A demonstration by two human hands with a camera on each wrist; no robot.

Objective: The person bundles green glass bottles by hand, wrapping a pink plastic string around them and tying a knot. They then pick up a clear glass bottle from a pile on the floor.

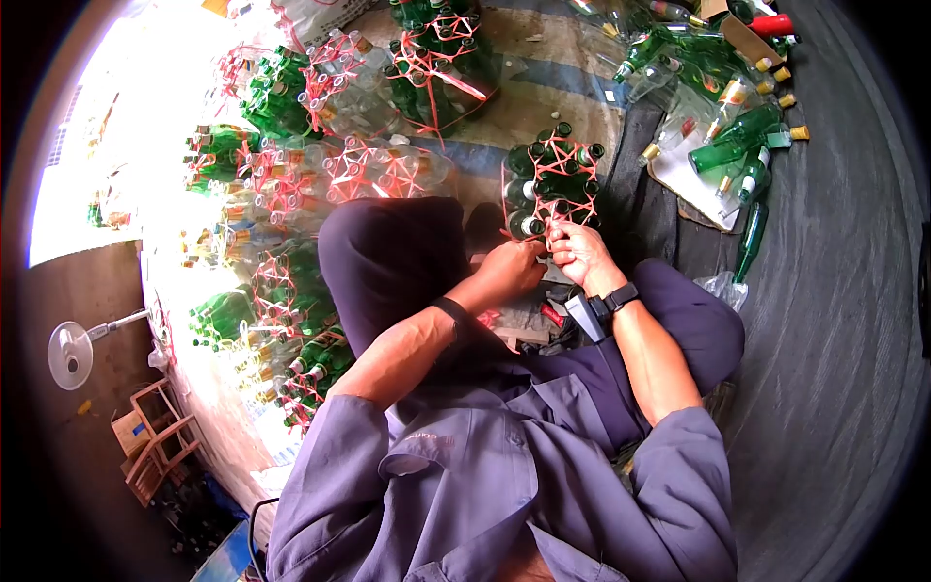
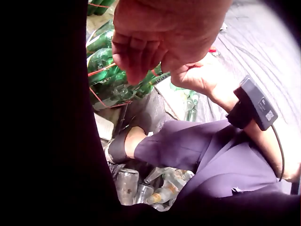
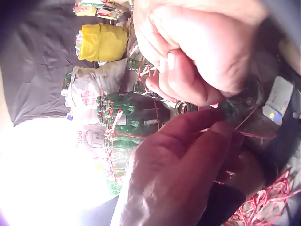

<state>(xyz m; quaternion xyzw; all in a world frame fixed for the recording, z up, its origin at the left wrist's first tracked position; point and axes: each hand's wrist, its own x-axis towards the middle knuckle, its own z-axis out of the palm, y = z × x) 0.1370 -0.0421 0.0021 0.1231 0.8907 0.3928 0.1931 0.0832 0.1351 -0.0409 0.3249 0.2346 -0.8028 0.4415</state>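
Note:
A bundle of green glass bottles, bound with red plastic string, stands upright in front of the crossed legs. At its near edge my right hand pinches the string with curled fingers beside a bottle mouth. Close on its left, my left hand grips a strand of the same string. In the right wrist view, a taut red strand runs out from the fingers of the left hand, while the right hand is curled above it. The fingertips of both hands are partly hidden there.
Several tied bundles of clear and green bottles stand at the left. Loose bottles lie on the right, some over a white board. A heap of red string lies close by. A fan stands at far left.

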